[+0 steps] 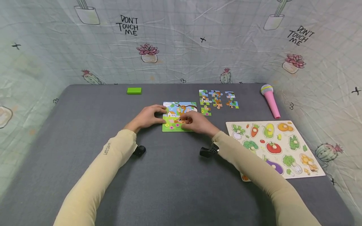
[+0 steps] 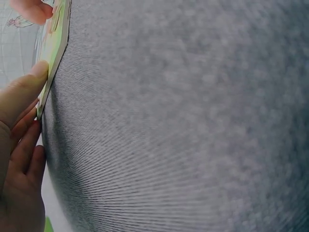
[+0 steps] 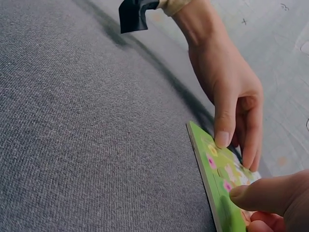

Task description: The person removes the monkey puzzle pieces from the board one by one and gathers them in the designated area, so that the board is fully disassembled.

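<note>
A jigsaw puzzle board (image 1: 172, 128) with a deer, a house and flowers lies flat on the grey table. My left hand (image 1: 148, 116) holds its left edge, thumb near the front corner and fingers farther back; the left wrist view shows the thumb (image 2: 36, 72) on the rim. Over the board's right half, my right hand (image 1: 199, 123) has its fingers curled and pinches a puzzle piece at the surface, mostly hidden under the hand. In the right wrist view its thumb (image 3: 256, 193) touches the board beside a pink flower.
Several loose puzzle pieces (image 1: 217, 103) lie behind the board to the right. A green block (image 1: 134, 91) sits at the back left. A pink toy microphone (image 1: 271, 102) and a vegetable peg board (image 1: 282, 125), partly under the right forearm, are on the right. Printed cloth walls enclose the table.
</note>
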`<control>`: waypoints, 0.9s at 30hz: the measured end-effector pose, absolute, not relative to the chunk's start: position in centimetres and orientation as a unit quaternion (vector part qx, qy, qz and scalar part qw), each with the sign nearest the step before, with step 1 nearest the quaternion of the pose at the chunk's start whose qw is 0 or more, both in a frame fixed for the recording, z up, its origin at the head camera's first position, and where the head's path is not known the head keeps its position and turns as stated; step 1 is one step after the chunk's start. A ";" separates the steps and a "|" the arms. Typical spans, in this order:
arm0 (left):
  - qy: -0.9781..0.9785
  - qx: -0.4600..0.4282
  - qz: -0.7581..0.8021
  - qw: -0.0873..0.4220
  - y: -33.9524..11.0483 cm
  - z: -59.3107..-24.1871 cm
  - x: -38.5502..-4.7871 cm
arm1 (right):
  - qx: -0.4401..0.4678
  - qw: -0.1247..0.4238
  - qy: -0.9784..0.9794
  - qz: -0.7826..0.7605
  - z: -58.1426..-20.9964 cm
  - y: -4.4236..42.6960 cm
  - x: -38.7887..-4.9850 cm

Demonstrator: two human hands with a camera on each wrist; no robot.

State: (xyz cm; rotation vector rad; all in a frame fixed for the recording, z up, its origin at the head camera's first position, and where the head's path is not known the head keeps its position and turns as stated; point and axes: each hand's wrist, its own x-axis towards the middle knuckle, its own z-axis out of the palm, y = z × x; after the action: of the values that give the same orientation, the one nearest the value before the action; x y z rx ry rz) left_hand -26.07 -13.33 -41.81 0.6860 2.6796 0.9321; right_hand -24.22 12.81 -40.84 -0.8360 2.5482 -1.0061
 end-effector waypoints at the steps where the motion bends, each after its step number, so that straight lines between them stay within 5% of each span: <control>1: 0.913 0.235 0.316 0.111 -13.3 -41.8 -26.1 | -0.294 0.135 0.882 -0.342 -40.8 12.8 -24.2; 27: 0.912 0.231 0.317 0.120 -13.4 -41.6 -26.2 | -0.289 0.136 0.898 -0.303 -40.6 12.0 -24.2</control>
State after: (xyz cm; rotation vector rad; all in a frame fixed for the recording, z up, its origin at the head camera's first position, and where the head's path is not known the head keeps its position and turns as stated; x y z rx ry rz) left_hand -26.20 -13.37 -41.58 0.6742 2.6656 0.9269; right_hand -24.19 11.98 -40.65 -0.8369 2.6001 -0.8773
